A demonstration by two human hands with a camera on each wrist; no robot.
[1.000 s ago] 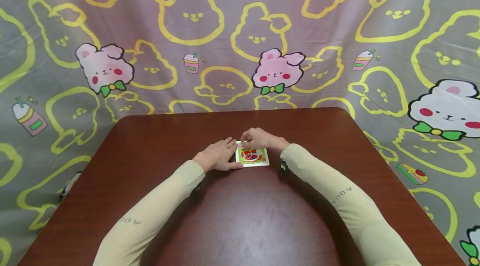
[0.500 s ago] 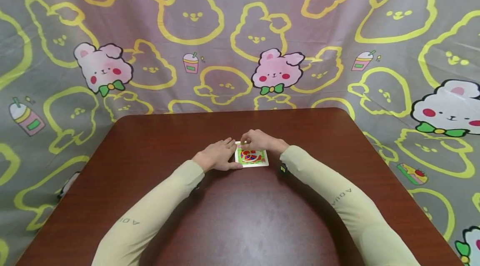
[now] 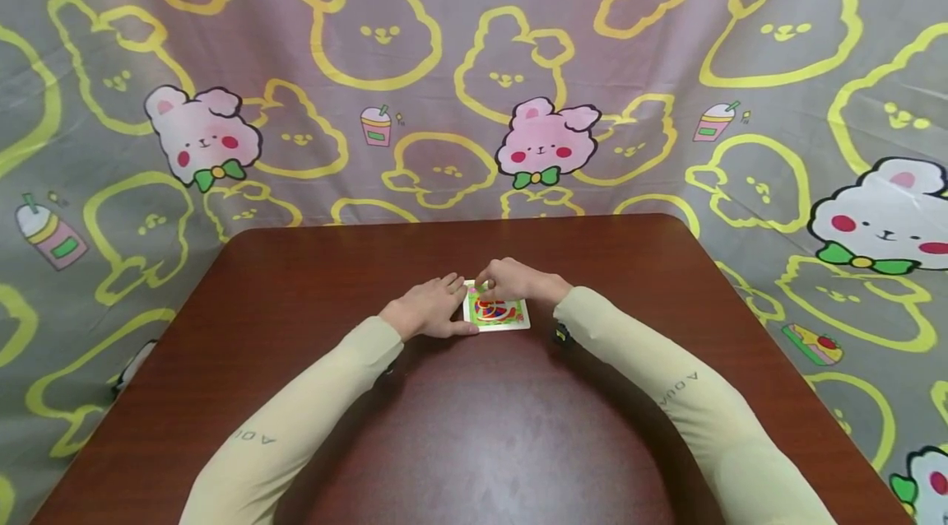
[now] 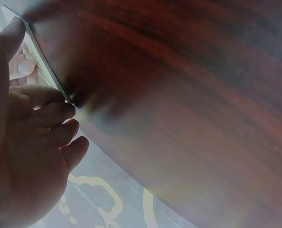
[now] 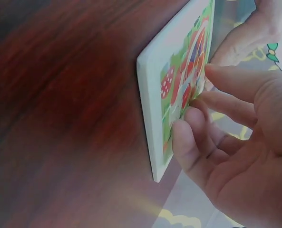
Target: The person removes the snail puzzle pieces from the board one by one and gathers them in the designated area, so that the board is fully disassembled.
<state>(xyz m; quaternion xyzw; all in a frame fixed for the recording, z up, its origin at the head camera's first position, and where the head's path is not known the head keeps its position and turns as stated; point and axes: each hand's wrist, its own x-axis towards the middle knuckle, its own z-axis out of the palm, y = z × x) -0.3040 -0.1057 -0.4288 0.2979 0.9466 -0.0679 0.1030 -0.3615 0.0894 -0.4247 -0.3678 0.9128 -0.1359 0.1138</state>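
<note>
One board (image 3: 496, 313) lies flat on the tabletop (image 3: 474, 426), the left hand (image 3: 429, 308), fingers released, touching its left edge, the right hand (image 3: 513, 280) bent over its far part, whether grasping anything I cannot tell.

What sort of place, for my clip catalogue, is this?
Probably a makeshift indoor booth: cartoon-printed fabric screens three sides of a brown wood-look table with a small picture board on it.
</note>
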